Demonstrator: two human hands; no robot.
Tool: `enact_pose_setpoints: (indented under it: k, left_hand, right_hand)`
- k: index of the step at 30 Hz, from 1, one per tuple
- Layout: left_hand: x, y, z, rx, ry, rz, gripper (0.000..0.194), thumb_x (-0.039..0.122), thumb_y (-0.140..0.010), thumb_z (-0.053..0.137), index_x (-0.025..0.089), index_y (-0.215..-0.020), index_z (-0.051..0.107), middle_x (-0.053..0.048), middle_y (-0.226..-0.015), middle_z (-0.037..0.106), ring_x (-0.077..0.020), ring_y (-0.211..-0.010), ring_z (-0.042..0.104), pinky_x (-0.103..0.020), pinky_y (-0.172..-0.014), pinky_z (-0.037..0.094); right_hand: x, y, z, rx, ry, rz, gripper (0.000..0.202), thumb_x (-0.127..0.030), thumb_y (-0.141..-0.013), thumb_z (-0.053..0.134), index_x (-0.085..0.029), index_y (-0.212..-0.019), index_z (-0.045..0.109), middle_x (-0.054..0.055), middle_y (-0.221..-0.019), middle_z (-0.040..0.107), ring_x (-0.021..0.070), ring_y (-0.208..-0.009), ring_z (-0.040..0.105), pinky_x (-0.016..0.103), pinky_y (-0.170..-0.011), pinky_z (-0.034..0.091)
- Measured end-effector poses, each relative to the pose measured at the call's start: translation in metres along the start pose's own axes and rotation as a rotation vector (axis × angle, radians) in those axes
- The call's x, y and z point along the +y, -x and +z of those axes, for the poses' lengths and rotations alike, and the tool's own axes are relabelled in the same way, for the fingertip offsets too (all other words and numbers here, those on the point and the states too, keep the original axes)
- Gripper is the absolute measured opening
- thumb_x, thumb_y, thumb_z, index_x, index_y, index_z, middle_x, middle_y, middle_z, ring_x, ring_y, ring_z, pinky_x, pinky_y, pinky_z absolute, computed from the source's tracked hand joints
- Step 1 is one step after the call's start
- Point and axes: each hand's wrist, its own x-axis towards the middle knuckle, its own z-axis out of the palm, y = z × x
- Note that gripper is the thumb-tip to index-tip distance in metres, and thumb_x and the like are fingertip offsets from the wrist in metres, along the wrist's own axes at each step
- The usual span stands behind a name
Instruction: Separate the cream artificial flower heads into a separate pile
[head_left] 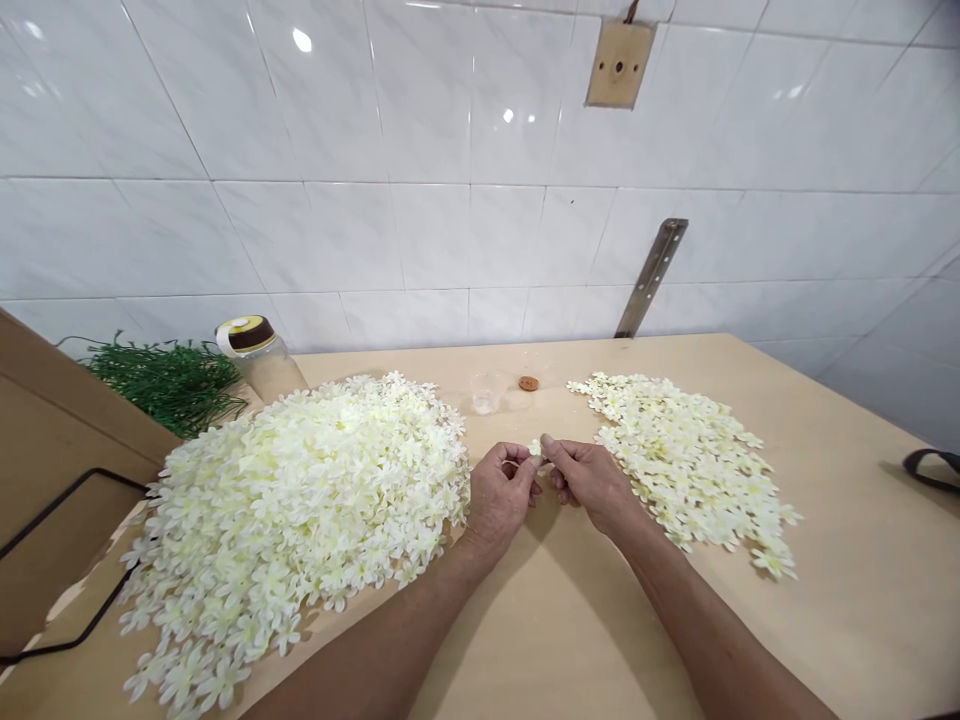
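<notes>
Between my hands, at the middle of the table, is a small white flower. My left hand pinches it between thumb and finger. My right hand touches its other side, fingertips pressed together; whatever they grip is too small to make out. A large heap of white flowers lies to the left of my left hand. A flatter spread of similar flowers lies to the right of my right hand. Beyond my hands stand a small clear cup and a small brown round object.
A clear bottle with a brown and yellow lid stands at the back left beside green artificial stems. A cardboard box is at the left edge. A metal strip leans on the tiled wall. A black strap lies far right.
</notes>
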Motion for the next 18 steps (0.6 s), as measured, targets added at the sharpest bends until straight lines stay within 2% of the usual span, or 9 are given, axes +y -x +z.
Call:
enact_pose_setpoints:
  k: [8,14,18]
  left_hand:
    - [-0.006,-0.003,-0.001,-0.001,-0.009,0.034,0.020,0.037,-0.082,0.062,0.017,-0.081,0.057,0.002,-0.054,0.059,-0.0108,-0.043,0.053,-0.020,-0.043,0.043]
    - [-0.014,-0.005,-0.001,0.019,0.033,0.049,0.015,0.032,-0.081,0.062,0.018,-0.081,0.056,0.003,-0.055,0.058,-0.0108,-0.045,0.056,-0.020,-0.043,0.044]
    - [-0.013,-0.006,-0.001,0.023,0.070,0.034,0.016,0.032,-0.080,0.062,0.017,-0.085,0.058,0.003,-0.056,0.059,-0.0110,-0.044,0.055,-0.020,-0.041,0.042]
  right_hand:
    - [-0.001,-0.004,-0.003,0.071,-0.107,0.003,0.050,-0.066,-0.074,0.064,-0.016,-0.072,0.064,-0.004,-0.044,0.047,0.0085,-0.036,0.040,0.022,-0.038,0.027]
    - [-0.003,-0.006,-0.008,0.021,-0.262,0.001,0.047,-0.062,-0.071,0.071,-0.016,-0.073,0.064,-0.006,-0.046,0.045,0.0072,-0.040,0.037,0.022,-0.040,0.030]
    - [-0.003,-0.005,-0.008,-0.019,-0.283,0.018,0.048,-0.062,-0.070,0.072,-0.016,-0.066,0.061,-0.005,-0.048,0.045,0.0068,-0.041,0.036,0.021,-0.040,0.030]
